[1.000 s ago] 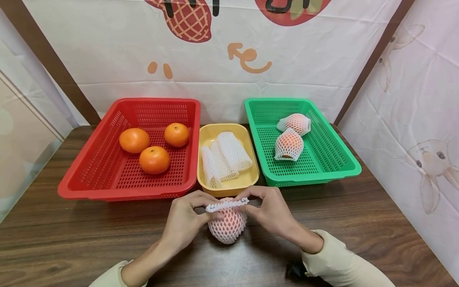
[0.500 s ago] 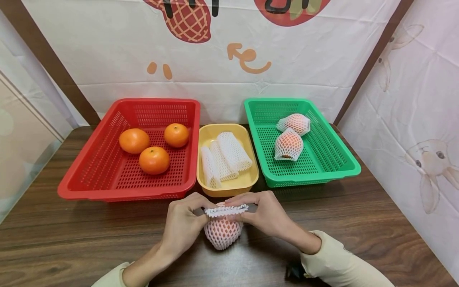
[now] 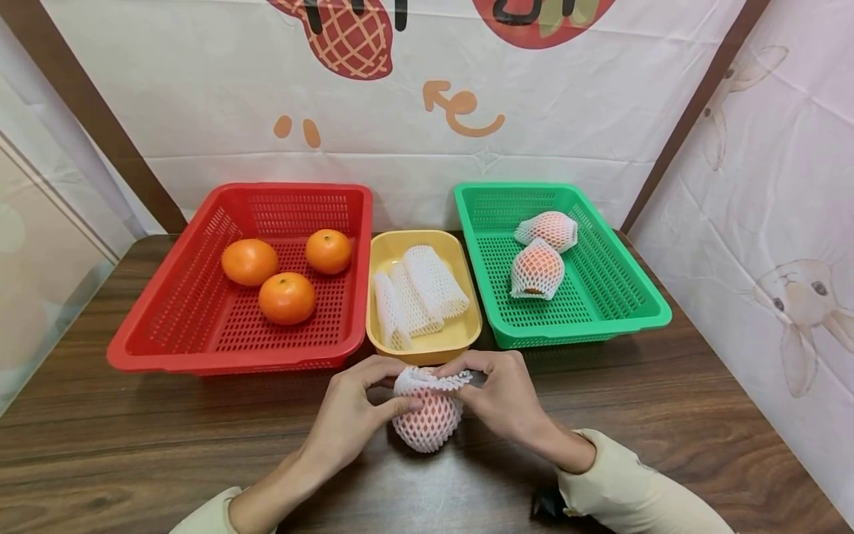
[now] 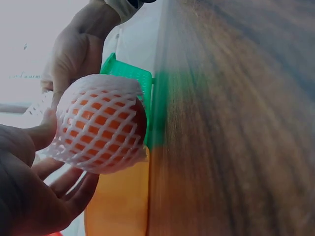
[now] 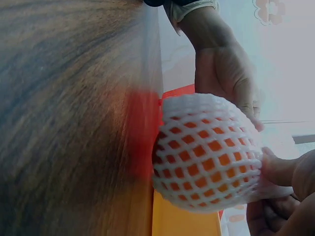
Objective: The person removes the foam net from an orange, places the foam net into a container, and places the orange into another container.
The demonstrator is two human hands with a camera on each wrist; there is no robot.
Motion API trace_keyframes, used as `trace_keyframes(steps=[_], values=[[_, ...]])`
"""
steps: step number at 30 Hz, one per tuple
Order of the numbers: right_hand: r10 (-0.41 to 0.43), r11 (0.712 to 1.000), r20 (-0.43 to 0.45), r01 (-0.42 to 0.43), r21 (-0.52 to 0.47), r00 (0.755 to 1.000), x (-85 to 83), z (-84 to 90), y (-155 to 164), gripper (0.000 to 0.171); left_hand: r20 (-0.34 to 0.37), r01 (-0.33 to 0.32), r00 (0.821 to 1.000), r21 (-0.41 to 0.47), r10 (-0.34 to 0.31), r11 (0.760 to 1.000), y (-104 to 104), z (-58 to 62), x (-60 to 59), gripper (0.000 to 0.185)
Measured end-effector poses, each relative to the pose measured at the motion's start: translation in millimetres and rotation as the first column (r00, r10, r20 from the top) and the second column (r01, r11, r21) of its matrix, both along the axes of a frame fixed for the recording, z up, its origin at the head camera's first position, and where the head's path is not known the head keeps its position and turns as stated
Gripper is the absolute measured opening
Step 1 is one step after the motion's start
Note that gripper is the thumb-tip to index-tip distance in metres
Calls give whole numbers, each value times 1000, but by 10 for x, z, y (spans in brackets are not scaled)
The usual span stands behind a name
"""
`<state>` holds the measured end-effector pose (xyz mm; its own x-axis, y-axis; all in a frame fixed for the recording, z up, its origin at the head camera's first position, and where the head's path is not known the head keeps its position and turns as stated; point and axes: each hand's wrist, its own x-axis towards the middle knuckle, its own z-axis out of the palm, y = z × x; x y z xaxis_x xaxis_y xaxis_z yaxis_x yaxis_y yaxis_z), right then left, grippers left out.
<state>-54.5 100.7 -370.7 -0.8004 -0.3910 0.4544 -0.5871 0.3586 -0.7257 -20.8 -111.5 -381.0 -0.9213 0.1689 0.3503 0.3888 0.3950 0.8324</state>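
An orange wrapped in a white foam net sleeve (image 3: 427, 419) (image 4: 98, 123) (image 5: 206, 152) is held just above the wooden table (image 3: 133, 437), in front of the yellow tray. My left hand (image 3: 356, 415) grips its left side, thumb on the net and fingers pinching the loose top edge. My right hand (image 3: 497, 397) pinches the same crumpled net edge from the right. In the wrist views the net covers the fruit's rounded underside.
A red basket (image 3: 167, 326) at the back left holds three bare oranges (image 3: 287, 297). A yellow tray (image 3: 460, 334) in the middle holds folded foam nets (image 3: 420, 293). A green basket (image 3: 620, 304) at the right holds two netted oranges (image 3: 537, 271). Walls close in behind and right.
The net's top edge, stretched flat between both hands before, is now bunched and folded over the top of the orange. Both hands stayed in place.
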Motion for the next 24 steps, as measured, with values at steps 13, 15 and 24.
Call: trace_keyframes(steps=[13, 15, 24], values=[[69, 996, -34, -71, -52, 997, 15, -41, -20, 23, -208, -96, 973, 31, 100, 995, 13, -20, 17, 27], [85, 995, 20, -84, -46, 996, 6, -38, -26, 19, -242, -111, 963, 38, 117, 993, 7, -19, 21, 29], [142, 987, 244, -155, 33, 959, -7, -20, -29, 41, -311, -97, 942, 98, 123, 990, -7, -28, 26, 31]])
